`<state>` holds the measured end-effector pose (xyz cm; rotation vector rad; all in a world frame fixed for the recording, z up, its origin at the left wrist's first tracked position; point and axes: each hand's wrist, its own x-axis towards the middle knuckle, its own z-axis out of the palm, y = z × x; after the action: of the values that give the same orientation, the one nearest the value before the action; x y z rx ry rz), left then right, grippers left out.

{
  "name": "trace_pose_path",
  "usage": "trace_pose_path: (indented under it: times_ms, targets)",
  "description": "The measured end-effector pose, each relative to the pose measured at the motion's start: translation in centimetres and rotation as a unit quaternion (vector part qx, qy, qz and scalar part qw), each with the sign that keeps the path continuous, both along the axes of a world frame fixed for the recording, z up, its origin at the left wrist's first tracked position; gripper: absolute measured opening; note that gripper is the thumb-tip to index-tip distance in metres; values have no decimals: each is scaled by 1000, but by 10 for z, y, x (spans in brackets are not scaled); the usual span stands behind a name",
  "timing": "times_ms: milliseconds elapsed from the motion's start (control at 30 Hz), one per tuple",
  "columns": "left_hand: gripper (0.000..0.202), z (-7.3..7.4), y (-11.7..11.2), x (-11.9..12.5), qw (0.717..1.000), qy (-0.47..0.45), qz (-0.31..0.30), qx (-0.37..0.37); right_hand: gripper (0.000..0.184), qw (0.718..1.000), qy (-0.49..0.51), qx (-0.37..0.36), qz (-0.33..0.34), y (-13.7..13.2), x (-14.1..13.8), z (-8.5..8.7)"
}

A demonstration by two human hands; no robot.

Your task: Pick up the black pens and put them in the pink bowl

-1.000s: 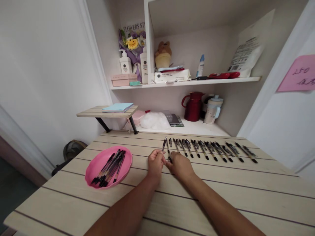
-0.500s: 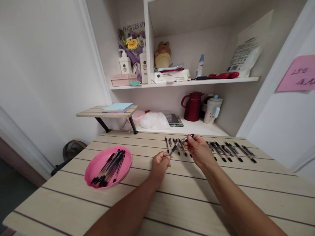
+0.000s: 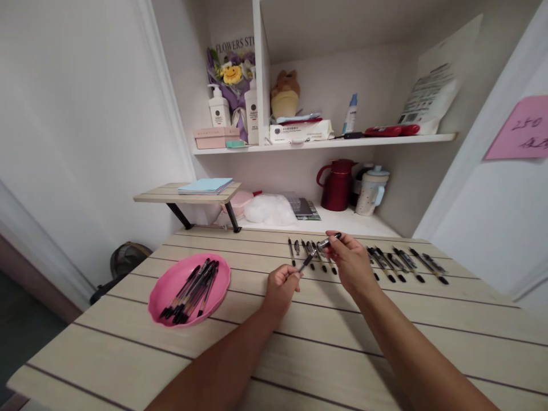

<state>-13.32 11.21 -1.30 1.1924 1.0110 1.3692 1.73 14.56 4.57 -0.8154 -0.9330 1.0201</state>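
Note:
My left hand [image 3: 282,288] is closed around the lower end of a pen [image 3: 307,261], whose tip points up and to the right. In my right hand [image 3: 349,260] a pen cap [image 3: 329,241], clear with a black end, is pinched between thumb and fingers. The pen's tip is at the cap's lower end; whether it is inside I cannot tell. Behind and beside the hands lies a row of uncapped pens [image 3: 291,252] and loose caps [image 3: 297,246]. Several capped pens [image 3: 192,291] rest in a pink scalloped dish [image 3: 156,294] on the left.
The slatted wooden table [image 3: 299,354] runs under both arms. A small raised stand [image 3: 158,194] bears blue paper [image 3: 205,185] at the back left. Behind the table are a plastic bag [image 3: 269,210], a red jug [image 3: 338,185] and a pale tumbler [image 3: 370,193], under a shelf [image 3: 240,150].
The pen in my left hand has moved slightly right and up, closer to the cap. My right hand keeps its grip on the cap. The view has shifted a little.

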Motion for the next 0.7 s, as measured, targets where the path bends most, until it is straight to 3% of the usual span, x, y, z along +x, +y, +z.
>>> trace_pose_path:
  times_ms: [300, 500, 700]
  targets:
    - [13, 1, -1, 0, 1000, -3, 5, -23, 28, 984, -140, -21, 108, -13, -13, -2]
    - [12, -1, 2, 0, 1000, 11, 12, -17, 29, 981, -136, -30, 135, -13, -17, -12]
    - [12, -1, -3, -1, 995, 68, 40, 56, 34, 985, -103, -60, 122, -14, -23, -16]
